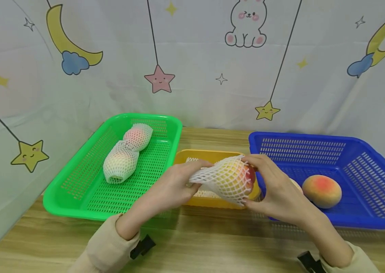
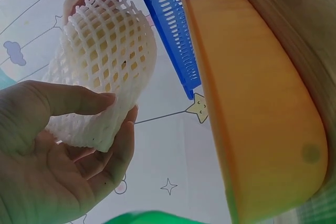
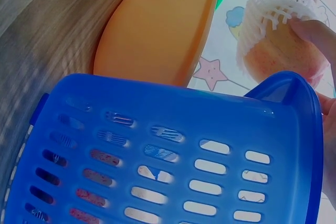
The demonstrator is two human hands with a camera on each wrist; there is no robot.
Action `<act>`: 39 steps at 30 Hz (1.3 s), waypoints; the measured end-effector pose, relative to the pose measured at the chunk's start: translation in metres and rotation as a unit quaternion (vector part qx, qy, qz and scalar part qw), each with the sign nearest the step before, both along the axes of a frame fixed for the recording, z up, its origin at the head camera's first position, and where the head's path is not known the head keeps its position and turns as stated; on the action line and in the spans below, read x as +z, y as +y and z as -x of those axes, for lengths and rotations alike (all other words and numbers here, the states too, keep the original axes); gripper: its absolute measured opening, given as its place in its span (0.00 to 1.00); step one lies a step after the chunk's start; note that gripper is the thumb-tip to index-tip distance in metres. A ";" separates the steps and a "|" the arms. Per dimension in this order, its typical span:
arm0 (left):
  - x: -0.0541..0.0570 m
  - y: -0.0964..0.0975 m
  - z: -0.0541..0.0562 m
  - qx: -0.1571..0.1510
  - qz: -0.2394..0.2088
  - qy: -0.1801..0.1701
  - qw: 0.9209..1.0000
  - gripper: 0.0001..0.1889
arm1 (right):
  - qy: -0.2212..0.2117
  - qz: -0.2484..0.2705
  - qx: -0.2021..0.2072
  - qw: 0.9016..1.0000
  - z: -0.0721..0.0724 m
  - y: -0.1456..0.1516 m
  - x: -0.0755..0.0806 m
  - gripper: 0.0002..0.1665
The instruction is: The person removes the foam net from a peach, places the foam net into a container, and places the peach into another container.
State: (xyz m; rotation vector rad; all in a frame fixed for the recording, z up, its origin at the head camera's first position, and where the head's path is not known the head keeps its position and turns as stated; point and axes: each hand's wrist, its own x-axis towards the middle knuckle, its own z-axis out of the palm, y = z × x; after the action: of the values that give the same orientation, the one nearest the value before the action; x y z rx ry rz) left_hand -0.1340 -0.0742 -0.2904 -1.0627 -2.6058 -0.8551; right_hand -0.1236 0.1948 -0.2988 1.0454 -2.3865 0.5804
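Observation:
A peach [image 3: 283, 51] is partly covered by a white foam net sleeve [image 1: 228, 180], held above the yellow-orange bin. My left hand [image 1: 175, 185] pinches the narrow, gathered end of the sleeve between thumb and fingers, as the left wrist view shows. On the other side my right hand [image 1: 276, 189] grips the peach and the sleeve's open rim with thumb and fingers. The peach's red end shows bare beside the right fingers. Below, the orange bin [image 2: 252, 98] holds more white foam nets [image 1: 206, 192], partly hidden by the hands.
On the left stands a green basket [image 1: 155, 178] with two net-wrapped peaches [image 1: 121, 161]. A blue basket [image 1: 359, 182] at the right contains a bare peach [image 1: 322, 191] and another partly hidden behind the right hand. All stand on a wooden table [image 1: 213, 246] before a printed curtain.

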 end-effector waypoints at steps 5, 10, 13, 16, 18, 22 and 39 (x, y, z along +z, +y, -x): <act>0.000 -0.001 0.000 0.003 -0.006 -0.009 1.000 0.20 | 0.000 -0.017 -0.020 1.000 0.000 0.001 0.000 0.55; 0.001 -0.002 0.000 0.006 -0.013 -0.009 1.000 0.19 | 0.000 -0.015 -0.020 1.000 0.000 0.002 0.000 0.54; 0.002 -0.003 0.000 0.011 -0.011 -0.014 1.000 0.19 | -0.004 -0.008 -0.011 1.000 0.000 0.003 0.001 0.53; 0.003 -0.004 0.000 0.015 -0.011 -0.019 1.000 0.19 | -0.004 -0.003 -0.005 1.000 0.001 0.004 0.001 0.52; 0.003 -0.004 0.000 0.015 -0.011 -0.020 1.000 0.18 | -0.004 0.000 -0.003 1.000 0.001 0.005 0.002 0.52; 0.003 -0.005 0.000 0.017 -0.008 -0.011 1.000 0.17 | 0.000 0.002 -0.004 1.000 0.002 0.006 0.003 0.52; 0.003 -0.007 0.002 0.021 -0.020 -0.014 0.999 0.11 | 0.015 0.008 -0.008 1.000 0.003 0.011 0.009 0.52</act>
State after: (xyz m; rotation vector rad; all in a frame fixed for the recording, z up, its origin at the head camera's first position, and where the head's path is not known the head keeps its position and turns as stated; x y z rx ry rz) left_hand -0.1363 -0.0815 -0.2879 -0.9891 -2.6138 -0.9149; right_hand -0.1270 0.2057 -0.2901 1.0201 -2.3587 0.5741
